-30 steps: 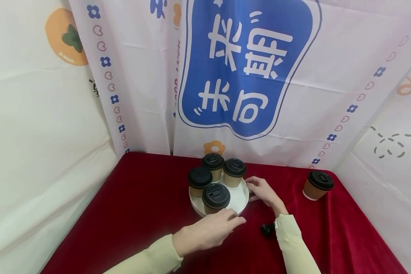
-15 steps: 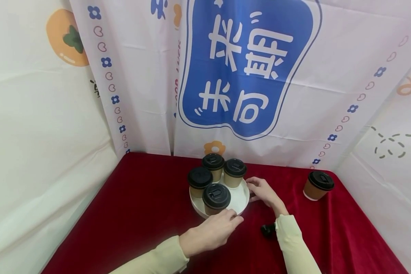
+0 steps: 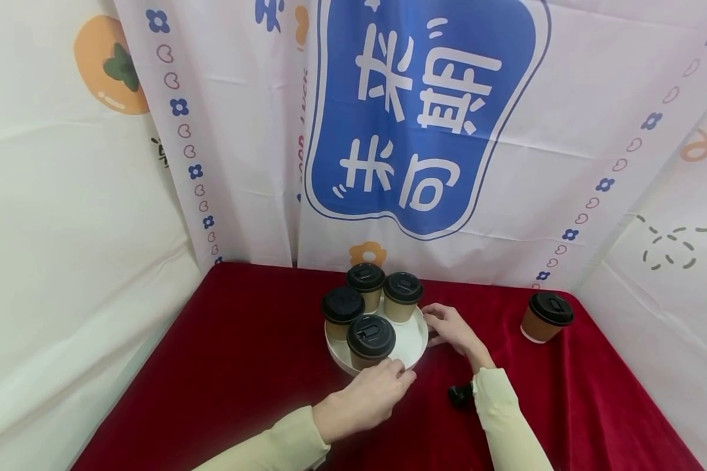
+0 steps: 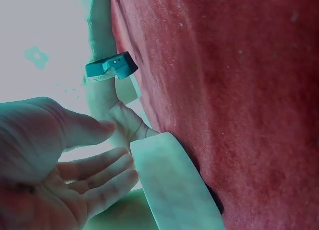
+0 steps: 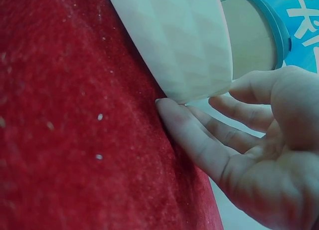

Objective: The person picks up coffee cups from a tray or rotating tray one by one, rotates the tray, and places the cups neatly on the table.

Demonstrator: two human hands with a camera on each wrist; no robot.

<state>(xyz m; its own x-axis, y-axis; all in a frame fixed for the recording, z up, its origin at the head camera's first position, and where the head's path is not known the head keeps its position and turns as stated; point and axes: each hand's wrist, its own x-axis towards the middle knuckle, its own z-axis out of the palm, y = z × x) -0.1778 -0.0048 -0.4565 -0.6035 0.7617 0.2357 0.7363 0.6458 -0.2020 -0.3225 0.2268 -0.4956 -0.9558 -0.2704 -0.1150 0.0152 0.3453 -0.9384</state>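
Observation:
A round white tray (image 3: 411, 341) on the red cloth carries several lidded paper coffee cups, among them a front cup (image 3: 370, 340). My right hand (image 3: 452, 328) holds the tray's right edge. In the right wrist view its thumb (image 5: 182, 122) lies at the foot of the faceted wall and a finger (image 5: 251, 85) meets the rim. My left hand (image 3: 365, 396) is at the tray's front edge, by the front cup. The left wrist view shows its fingers (image 4: 112, 187) extended, tips at the tray's wall (image 4: 172, 182), thumb apart.
Another lidded coffee cup (image 3: 546, 318) stands alone on the red cloth (image 3: 259, 340) at the right. A black device (image 3: 461, 394) sits at my right wrist. White printed curtains (image 3: 247, 131) enclose the table's back and sides.
My left hand has shifted slightly right and closer along the tray's front edge, its fingers drawing in a little. The right hand, tray and cups look unmoved.

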